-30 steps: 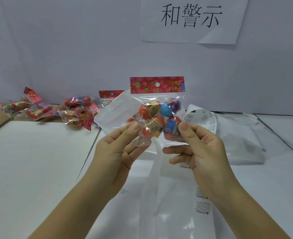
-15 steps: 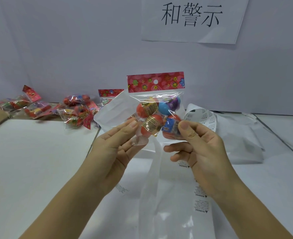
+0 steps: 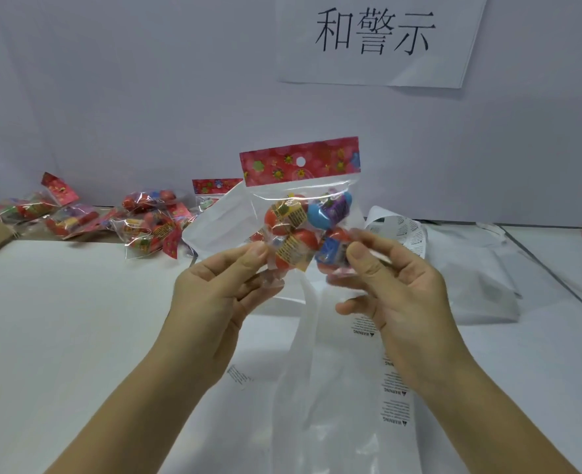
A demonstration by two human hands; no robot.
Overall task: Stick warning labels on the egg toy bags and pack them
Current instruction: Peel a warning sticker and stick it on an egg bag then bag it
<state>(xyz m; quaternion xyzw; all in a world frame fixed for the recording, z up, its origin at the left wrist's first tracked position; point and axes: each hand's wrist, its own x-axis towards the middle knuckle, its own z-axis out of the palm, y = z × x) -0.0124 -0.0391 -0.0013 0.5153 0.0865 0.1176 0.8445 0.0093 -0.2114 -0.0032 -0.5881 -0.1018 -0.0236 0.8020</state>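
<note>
while i hold the egg toy bag [image 3: 300, 206] upright in front of me, the pale wall [image 3: 111, 97] fills the back of the view and the white table [image 3: 60, 319] the lower half. a paper sign [image 3: 375, 39] with three large black characters is fixed to the wall, upper right of centre. flat on the table under my forearms lie clear packing bags [image 3: 395, 422], overlapping, with small blocks of warning print down one side; more crumpled white sheeting [image 3: 471, 275] lies behind them to the right. far left, near the wall, a pile of egg toy bags [image 3: 146, 227] sits loosely heaped, well apart from my hands. the held bag is above the table, touching only my fingers, slightly tilted, its red flowered header card [image 3: 334, 159] uppermost. left hand [image 3: 214, 295]: thumb and fingers pinched on the lower left corner of the film. right hand [image 3: 395, 289]: thumb and forefinger clamped on the lower right, over an egg with a blue wrap. inside: red eggs [image 3: 308, 237] with yellow label bands, one blue and purple egg [image 3: 320, 213] upper right. a round hang hole [image 3: 300, 161] pierces the header.
</note>
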